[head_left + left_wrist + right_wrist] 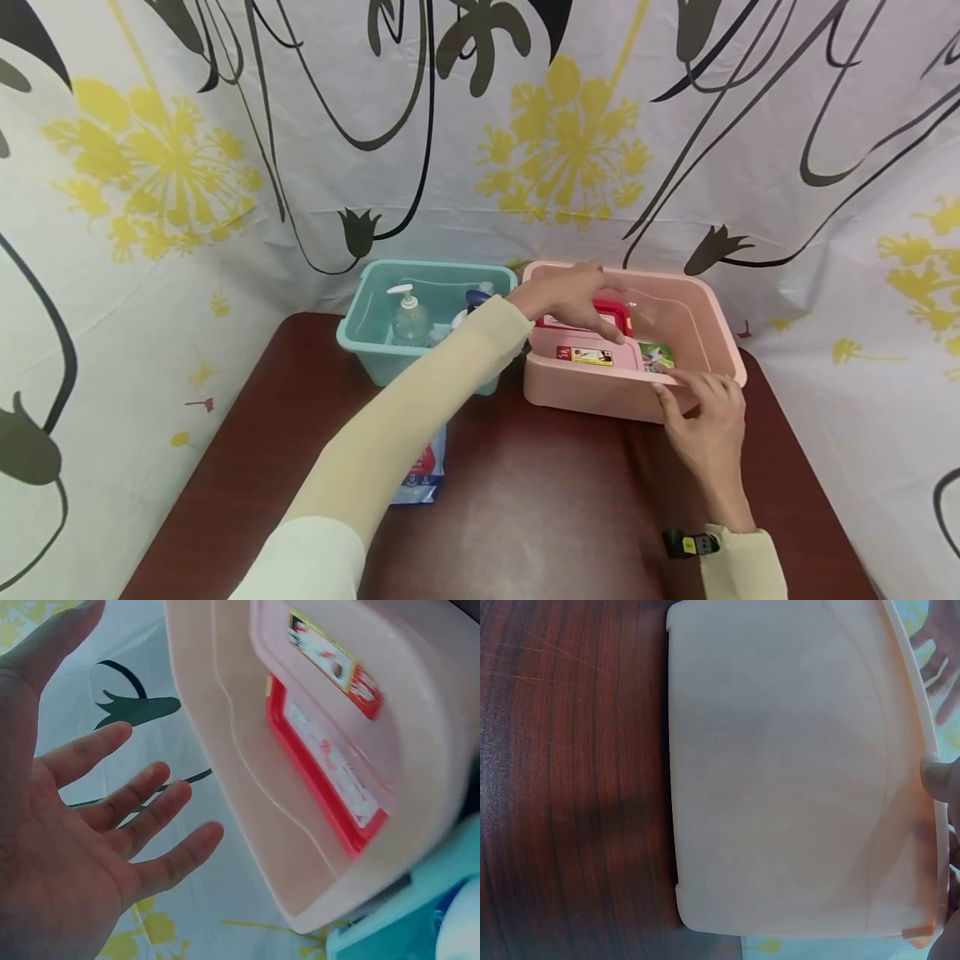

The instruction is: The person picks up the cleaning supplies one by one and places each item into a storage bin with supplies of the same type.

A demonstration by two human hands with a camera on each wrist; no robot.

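Note:
My left hand [573,298] is above the back left of the pink bin [592,393], fingers spread and holding nothing. In the left wrist view, its palm [67,855] faces the camera beside the bin's rim. My right hand [705,421] grips the bin's front rim near the right corner, thumb [939,778] on the outer side and fingers reaching over the edge. Inside the bin lie a pink case [546,347] with a colourful label, a red-edged box [619,312] with a white face and a small green packet [657,357]. My left hand partly hides the red-edged box.
Left of the pink bin stands a teal bin [390,360] with a clear pump bottle [411,323] and a blue-topped item [477,297]. A blue packet [426,479] lies on the dark wooden table [525,500], partly behind my left sleeve. Patterned cloth [300,167] hangs behind.

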